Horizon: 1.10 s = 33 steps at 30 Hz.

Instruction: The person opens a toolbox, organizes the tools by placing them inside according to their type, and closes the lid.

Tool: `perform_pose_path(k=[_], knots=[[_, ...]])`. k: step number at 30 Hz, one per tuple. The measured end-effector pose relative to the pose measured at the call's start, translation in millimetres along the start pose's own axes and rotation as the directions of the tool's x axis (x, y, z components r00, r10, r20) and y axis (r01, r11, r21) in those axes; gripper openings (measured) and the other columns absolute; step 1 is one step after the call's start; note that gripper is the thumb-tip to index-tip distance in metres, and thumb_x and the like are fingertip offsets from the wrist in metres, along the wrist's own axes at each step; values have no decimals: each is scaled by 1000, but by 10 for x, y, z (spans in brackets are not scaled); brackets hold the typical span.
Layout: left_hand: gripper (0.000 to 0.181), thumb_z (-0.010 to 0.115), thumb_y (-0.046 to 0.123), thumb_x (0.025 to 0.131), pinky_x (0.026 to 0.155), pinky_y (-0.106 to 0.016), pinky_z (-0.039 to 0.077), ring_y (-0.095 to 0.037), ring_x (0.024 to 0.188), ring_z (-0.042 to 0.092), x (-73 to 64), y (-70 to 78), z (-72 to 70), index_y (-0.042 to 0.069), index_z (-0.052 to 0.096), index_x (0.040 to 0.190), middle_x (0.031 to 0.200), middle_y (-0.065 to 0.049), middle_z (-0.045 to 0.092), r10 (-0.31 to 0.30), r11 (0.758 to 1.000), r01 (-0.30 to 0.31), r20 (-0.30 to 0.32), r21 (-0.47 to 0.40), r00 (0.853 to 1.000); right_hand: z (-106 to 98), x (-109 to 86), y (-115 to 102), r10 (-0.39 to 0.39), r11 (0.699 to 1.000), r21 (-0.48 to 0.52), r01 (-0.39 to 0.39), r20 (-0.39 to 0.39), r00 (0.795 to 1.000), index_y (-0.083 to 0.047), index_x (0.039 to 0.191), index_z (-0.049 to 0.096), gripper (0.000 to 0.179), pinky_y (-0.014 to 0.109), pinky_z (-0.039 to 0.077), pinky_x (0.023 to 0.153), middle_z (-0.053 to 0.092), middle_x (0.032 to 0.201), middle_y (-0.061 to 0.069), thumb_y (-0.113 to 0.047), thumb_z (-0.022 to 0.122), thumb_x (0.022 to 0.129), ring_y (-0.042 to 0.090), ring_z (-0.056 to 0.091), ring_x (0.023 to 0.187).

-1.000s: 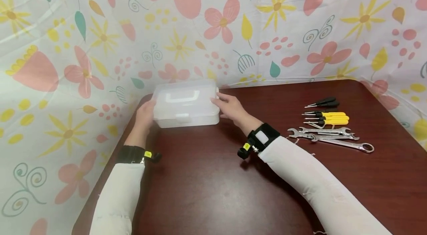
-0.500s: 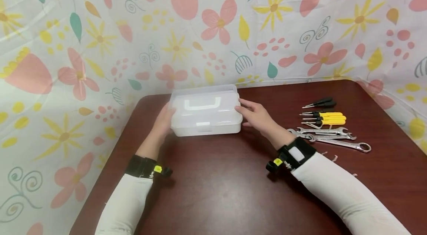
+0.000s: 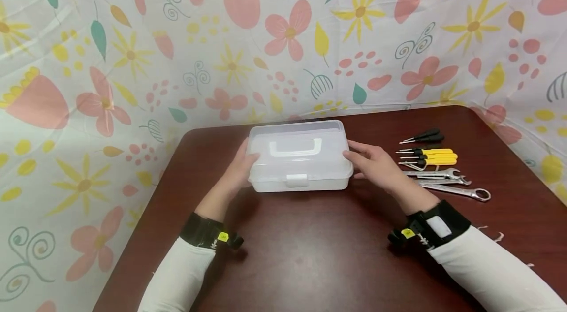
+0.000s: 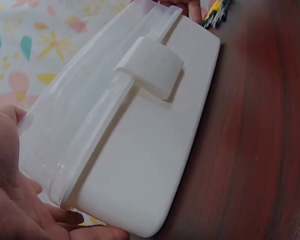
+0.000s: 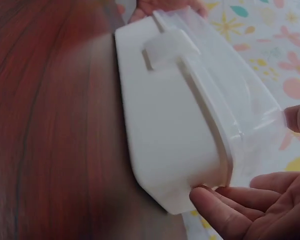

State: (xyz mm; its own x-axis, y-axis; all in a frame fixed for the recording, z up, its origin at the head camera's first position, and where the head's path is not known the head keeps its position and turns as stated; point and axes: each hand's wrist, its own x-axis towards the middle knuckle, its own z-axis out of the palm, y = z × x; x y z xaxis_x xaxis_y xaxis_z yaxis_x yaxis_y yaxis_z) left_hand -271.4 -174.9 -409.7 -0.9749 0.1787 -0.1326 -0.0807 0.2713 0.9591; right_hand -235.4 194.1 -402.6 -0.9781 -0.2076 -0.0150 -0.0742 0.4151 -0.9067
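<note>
white box (image 3: 301,164) was gripped at ends by left hand (image 3: 236,169) and right hand (image 3: 376,167), both half curled, thumbs (image 3: 350,155) on lid (image 3: 276,160).

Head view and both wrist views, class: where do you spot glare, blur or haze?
Head view: soft pale glare on the table; left wrist view: table blurred toward the upper right, white box fairly crisp; right wrist view: latch soft-edged, pale hazy streak across the table's upper part.
</note>
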Motion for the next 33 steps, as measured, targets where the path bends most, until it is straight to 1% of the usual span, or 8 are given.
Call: perform_pose_path(k=[9, 17, 22, 25, 28, 30, 31, 33], knots=[[79, 47, 45, 104, 93, -64, 56, -41, 127, 55, -123, 74, 192, 41, -4, 165, 173, -9, 10, 10, 998, -12, 26, 67, 1000, -174, -61, -51, -35, 949, -314, 30, -13, 999, -7, 156, 44, 77, 41, 62, 81, 71, 129, 23, -62, 50, 102, 27, 76, 88], [80, 46, 39, 103, 130, -56, 16, -26, 160, 13, -110, 82, 204, 34, -2, 166, 176, 2, 3, 162, 964, -151, -36, 220, 986, -245, -59, -27, -34, 955, -293, 48, 50, 998, -7, 157, 43, 73, 41, 63, 79, 68, 133, 24, -56, 52, 103, 30, 74, 93], [78, 47, 37, 103, 130, -55, 16, -25, 159, 16, -97, 56, 238, 32, 3, 167, 175, 3, 7, 184, 963, -167, -60, 212, 981, -278, -134, -48, -117, 942, -315, 115, 13, 993, -10, 154, 48, 67, 50, 61, 91, 63, 142, 20, -51, 56, 103, 33, 71, 113], [77, 47, 38, 103, 131, -55, 16, -25, 160, 15, -87, 35, 263, 32, 4, 167, 175, 3, 8, 179, 965, -164, -61, 204, 982, -240, -249, -131, -256, 922, -336, 193, -153, 955, -12, 143, 61, 54, 35, 61, 89, 70, 135, 14, -44, 66, 100, 24, 72, 113], [76, 47, 38, 103, 130, -55, 17, -24, 160, 16, -88, 29, 278, 33, 5, 167, 175, 4, 9, 169, 969, -153, -68, 197, 983, -143, -367, -226, -439, 888, -287, 360, -291, 850, -10, 125, 74, 32, 17, 57, 72, 77, 116, 11, -22, 74, 95, 10, 73, 91], [76, 47, 38, 103, 130, -56, 16, -24, 160, 16, -102, 41, 278, 33, 5, 167, 175, 5, 9, 168, 968, -150, -77, 201, 983, -52, -409, -269, -515, 857, -202, 474, -304, 802, -7, 114, 77, 21, 12, 54, 69, 79, 105, 5, -10, 73, 94, 3, 71, 84], [76, 46, 38, 103, 130, -56, 16, -24, 160, 16, -110, 48, 274, 33, 6, 167, 175, 5, 9, 168, 968, -149, -81, 202, 982, -1, -412, -282, -532, 845, -130, 518, -286, 797, -4, 111, 77, 18, 13, 56, 71, 79, 102, 4, -5, 71, 94, 2, 71, 83], [75, 46, 38, 103, 130, -56, 16, -24, 160, 15, -128, 65, 263, 33, 6, 167, 175, 5, 9, 170, 967, -149, -89, 206, 981, 114, -395, -279, -505, 844, 74, 532, -226, 833, 4, 107, 75, 14, 18, 60, 74, 80, 97, 1, 0, 67, 96, 3, 73, 83]])
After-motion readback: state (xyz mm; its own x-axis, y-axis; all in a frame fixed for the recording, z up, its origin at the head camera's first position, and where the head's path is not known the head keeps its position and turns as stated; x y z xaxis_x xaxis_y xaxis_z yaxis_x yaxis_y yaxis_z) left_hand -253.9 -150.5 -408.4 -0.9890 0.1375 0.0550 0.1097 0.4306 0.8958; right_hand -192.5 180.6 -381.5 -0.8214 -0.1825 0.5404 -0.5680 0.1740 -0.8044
